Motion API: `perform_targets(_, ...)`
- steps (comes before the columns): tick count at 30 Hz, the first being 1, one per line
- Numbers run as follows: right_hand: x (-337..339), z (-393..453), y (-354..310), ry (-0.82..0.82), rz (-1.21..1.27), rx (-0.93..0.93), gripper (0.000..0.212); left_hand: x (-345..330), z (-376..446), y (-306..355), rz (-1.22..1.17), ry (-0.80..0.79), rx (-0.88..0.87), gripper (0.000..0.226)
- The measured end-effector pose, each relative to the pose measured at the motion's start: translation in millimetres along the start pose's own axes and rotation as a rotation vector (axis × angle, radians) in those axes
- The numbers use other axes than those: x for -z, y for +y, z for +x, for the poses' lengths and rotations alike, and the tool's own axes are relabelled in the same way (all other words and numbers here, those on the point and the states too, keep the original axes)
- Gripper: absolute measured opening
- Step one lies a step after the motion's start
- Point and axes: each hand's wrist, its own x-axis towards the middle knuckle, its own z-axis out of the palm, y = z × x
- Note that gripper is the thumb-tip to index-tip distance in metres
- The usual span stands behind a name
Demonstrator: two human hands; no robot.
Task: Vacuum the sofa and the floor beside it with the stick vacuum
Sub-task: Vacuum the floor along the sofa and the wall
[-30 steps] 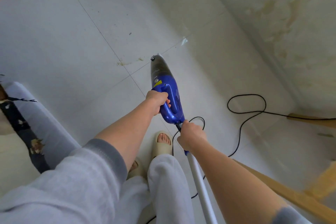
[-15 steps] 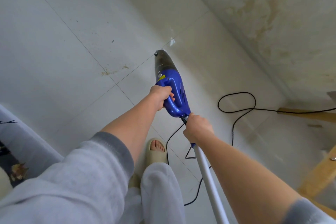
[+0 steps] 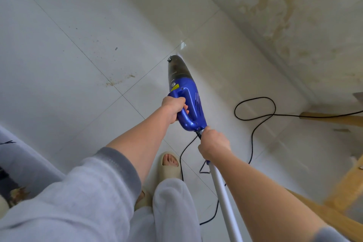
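both fists wrap the vacuum [image 3: 184, 92]: left hand [image 3: 174, 109] on its blue handle, right hand [image 3: 214, 144] clamped round the white pole [image 3: 224, 198].

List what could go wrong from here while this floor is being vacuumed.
1. The black power cord loops on the floor and runs past the slippered foot: a step might snag it.
2. The right hand grips the tube just where the cord leaves the vacuum, so the cord could get pinched or tugged.
3. The wooden frame stands close to the right arm; a wide sweep may hit it.
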Motion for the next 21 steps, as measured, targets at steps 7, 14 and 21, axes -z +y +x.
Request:
perform_targets(7,13.1,6.4,3.6,-0.034,-0.053,-0.010,0.025,-6.9,-3.8,10.6,-0.011,-0.032,-0.022,0.024)
perform_targets(14,-2.8,-16.0,-12.2,-0.094,-0.150,0.078,0.029,31.8,-15.3,-24.2,-0.131,0.012,0.035,0.013)
perform_targets(21,-36.6,-45.5,-45.2,-0.163,-0.235,0.132,0.035,82.5,-30.1,-67.6,-0.211,0.045,0.085,0.008)
